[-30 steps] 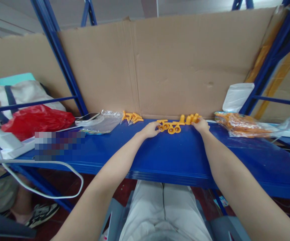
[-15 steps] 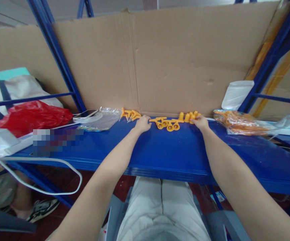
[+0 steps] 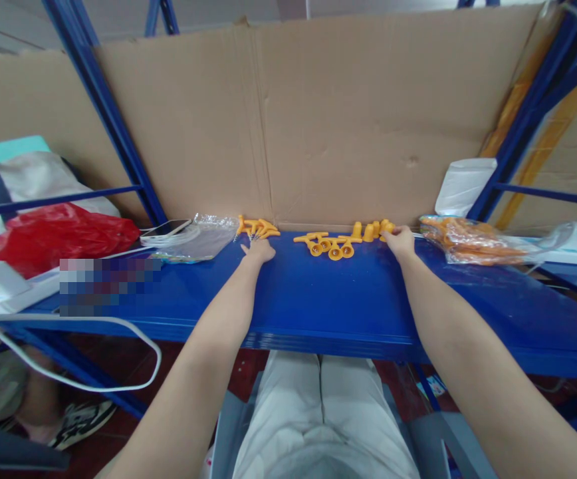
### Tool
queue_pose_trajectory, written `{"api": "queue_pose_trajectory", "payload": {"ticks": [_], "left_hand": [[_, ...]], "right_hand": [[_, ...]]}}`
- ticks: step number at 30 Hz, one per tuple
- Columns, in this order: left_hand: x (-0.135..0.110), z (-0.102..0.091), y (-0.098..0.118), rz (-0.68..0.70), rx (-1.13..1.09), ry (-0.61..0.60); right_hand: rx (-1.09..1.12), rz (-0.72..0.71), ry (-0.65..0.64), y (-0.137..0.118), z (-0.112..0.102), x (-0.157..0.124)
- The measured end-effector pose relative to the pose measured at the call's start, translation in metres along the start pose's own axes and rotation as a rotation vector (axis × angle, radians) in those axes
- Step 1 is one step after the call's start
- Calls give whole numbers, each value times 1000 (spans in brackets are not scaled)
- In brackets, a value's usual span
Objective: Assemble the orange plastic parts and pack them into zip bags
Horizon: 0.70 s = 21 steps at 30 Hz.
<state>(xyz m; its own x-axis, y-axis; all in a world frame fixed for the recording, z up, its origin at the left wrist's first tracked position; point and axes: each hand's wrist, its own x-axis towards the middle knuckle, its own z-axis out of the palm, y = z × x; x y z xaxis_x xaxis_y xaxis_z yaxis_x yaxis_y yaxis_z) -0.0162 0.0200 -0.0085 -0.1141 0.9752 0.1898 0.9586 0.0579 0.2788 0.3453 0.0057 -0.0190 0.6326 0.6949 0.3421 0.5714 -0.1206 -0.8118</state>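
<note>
My left hand (image 3: 260, 250) reaches to a small pile of yellow T-shaped handles with thin silver spiral shafts (image 3: 267, 229). Its thumb stands apart from the fingers, and the fingertips lie at the shafts, partly hidden. On the right, my right hand (image 3: 401, 241) has its fingers closed around a small yellow plastic cap (image 3: 387, 227) at the end of a group of similar caps (image 3: 369, 233). Between the hands lie several yellow funnel-shaped pieces with stems (image 3: 335, 251), their round mouths facing me.
A clear plastic bag (image 3: 201, 243), a phone-like slab with a white cable (image 3: 171, 229) and a red bag (image 3: 62, 236) lie left. To the right is a packed bag of orange-yellow parts (image 3: 468, 241). Cardboard (image 3: 338, 120) backs the blue shelf (image 3: 328, 306). Another person's shoe (image 3: 82, 422) shows below left.
My left hand has moved left, from beside the funnel-shaped pieces to the T-shaped handles. My right hand stays at the caps. The view has shifted slightly.
</note>
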Motion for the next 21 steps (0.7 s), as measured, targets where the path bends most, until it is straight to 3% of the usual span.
{"api": "queue_pose_trajectory", "payload": {"ticks": [4,10,21], "left_hand": [[2,1,-1,-13,-4,84],[4,0,-1,-45,9,69],[10,-3,7,318,-230,1]], "right_hand": [[-5,-11,2,1,1,1],[-27,-8,6,-1,0,1],[-37,-18,12,-1,0,1]]}}
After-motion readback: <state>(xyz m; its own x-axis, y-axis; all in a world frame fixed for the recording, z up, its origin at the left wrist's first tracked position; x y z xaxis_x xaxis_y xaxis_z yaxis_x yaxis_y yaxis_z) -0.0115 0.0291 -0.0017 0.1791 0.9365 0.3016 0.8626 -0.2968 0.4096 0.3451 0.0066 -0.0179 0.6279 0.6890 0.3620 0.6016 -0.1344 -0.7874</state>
